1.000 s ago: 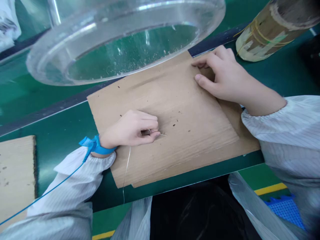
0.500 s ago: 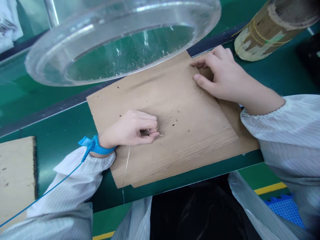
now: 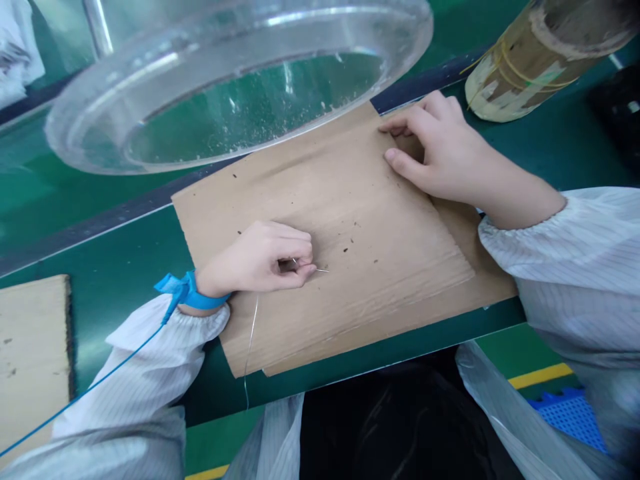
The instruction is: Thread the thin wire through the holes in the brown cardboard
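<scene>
Pinching a thin silvery wire-like strand (image 3: 251, 333) with my left hand (image 3: 263, 257), thumb tip against curled fingers, near the middle of the upper brown cardboard sheet (image 3: 390, 220). A short end pokes out past the fingertips; a long tail comes out below the hand, crosses the sheet and droops over the near edge of the green desk (image 3: 125, 267). I take both for one strand; the stretch between is hidden behind the hand.

Right hand (image 3: 440, 150) is at the sheet's far right corner, thumb and fingers spread apart, tips at its edge. Can't tell if it presses or just rests. No strand in that grip.

Lower brown cardboard sheet (image 3: 475, 283) sits under the first, showing along the right and near sides. Dark specks on the upper one, too small for me to identify.

Status, my read: strand is secured in the left grip, cardboard is in place underneath. I see the strand joined to nothing and no finished piece on the sheet, so it looks early. Can't size what's left from this view.

Around it: clear round plastic-rimmed disc (image 3: 240, 73) above the far side, brown cylinder with yellow bands (image 3: 517, 67) beyond the right hand, bright blue wrist strap (image 3: 203, 297) on the left wrist, its cord running off left.
</scene>
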### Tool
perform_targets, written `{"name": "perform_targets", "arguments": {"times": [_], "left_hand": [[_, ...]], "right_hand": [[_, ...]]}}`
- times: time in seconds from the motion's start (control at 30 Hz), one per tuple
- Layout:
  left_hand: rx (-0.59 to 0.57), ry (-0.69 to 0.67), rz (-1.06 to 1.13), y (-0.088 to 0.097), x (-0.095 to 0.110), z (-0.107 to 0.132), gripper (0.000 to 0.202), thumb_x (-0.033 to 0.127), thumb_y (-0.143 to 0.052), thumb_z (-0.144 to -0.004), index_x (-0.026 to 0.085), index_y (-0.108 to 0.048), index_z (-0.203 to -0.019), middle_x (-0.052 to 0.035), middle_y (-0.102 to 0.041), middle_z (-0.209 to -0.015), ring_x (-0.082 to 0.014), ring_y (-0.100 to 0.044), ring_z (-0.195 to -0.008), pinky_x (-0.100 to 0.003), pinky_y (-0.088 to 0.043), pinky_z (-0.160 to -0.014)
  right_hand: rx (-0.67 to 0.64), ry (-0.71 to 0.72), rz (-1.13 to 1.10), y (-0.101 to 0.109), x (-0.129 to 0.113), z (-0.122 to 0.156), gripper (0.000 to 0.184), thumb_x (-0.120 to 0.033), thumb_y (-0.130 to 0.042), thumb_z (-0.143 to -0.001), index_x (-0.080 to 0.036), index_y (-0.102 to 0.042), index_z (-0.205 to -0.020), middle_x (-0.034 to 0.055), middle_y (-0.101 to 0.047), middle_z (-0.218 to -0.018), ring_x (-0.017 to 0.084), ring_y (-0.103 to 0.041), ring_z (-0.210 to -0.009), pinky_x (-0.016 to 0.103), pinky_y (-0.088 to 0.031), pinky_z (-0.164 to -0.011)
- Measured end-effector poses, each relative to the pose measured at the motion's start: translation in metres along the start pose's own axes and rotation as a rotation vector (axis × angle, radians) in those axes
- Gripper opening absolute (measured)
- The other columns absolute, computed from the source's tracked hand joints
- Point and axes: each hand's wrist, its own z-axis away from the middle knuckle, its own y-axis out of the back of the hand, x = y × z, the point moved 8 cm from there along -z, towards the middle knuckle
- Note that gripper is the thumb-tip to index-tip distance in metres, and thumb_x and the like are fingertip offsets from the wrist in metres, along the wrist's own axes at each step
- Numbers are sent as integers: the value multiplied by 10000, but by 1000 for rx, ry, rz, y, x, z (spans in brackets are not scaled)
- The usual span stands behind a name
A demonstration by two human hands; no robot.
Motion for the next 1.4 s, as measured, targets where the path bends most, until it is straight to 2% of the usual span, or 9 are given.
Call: {"name": "perform_targets", "arguments": {"times": [0.17,0.37,0.5,0.83,1.0,1.13,1.27,1.4], "left_hand": [[0,2,20,1,0,1,314,135,-611,-972,193,-466,-700,38,-480,-666,-100,-424,-606,-269,-343,-602],[1,8,-4,0,0,1,308,155,-618,-980,194,-481,-707,39,-489,-670,-102,-437,-605,-268,-349,-605],[-4,7,8,0,-1,0,316,142,-614,-974,194,-470,-697,41,-485,-664,-101,-439,-602,-264,-352,-606],[-5,4,15,0,0,0,322,141,-606,-976,194,-459,-695,42,-463,-661,-102,-417,-603,-274,-338,-600],[-10,12,8,0,0,0,316,139,-608,-975,195,-459,-701,42,-462,-667,-103,-414,-609,-276,-341,-607],[-9,5,4,-1,0,0,314,144,-603,-986,194,-460,-711,41,-467,-675,-101,-415,-614,-272,-341,-610],[-10,11,2,0,0,0,317,149,-601,-995,194,-456,-717,42,-471,-678,-101,-416,-615,-272,-343,-614],[-13,11,-3,0,0,0,325,165,-597,-1007,194,-458,-714,39,-483,-673,-102,-427,-610,-276,-347,-615]], "right_hand": [[3,17,18,-1,0,0,450,-567,-518,-1029,-284,-571,-1374,137,-537,-1308,396,-517,-1272,628,-481,-1115],[6,-7,2,0,1,1,410,-621,-491,-1028,-391,-561,-1360,103,-541,-1318,381,-504,-1284,623,-473,-1142],[-8,-11,-3,1,-1,1,447,-601,-490,-1023,-333,-563,-1374,120,-525,-1312,392,-498,-1296,623,-468,-1143],[-1,-24,-32,0,0,1,433,-619,-495,-1005,-379,-573,-1356,118,-532,-1317,407,-495,-1291,646,-441,-1159],[-7,-20,2,1,-1,1,429,-578,-505,-1010,-338,-570,-1360,127,-536,-1315,393,-503,-1271,614,-474,-1126],[-9,-24,-1,1,-1,1,421,-580,-497,-1018,-354,-573,-1364,124,-530,-1314,388,-499,-1273,612,-460,-1142],[2,-19,-12,0,0,1,450,-578,-511,-1004,-313,-579,-1362,140,-527,-1301,407,-502,-1264,637,-446,-1135],[5,-25,-30,0,1,1,435,-610,-513,-993,-366,-578,-1347,117,-533,-1303,405,-501,-1259,646,-447,-1131]]}}
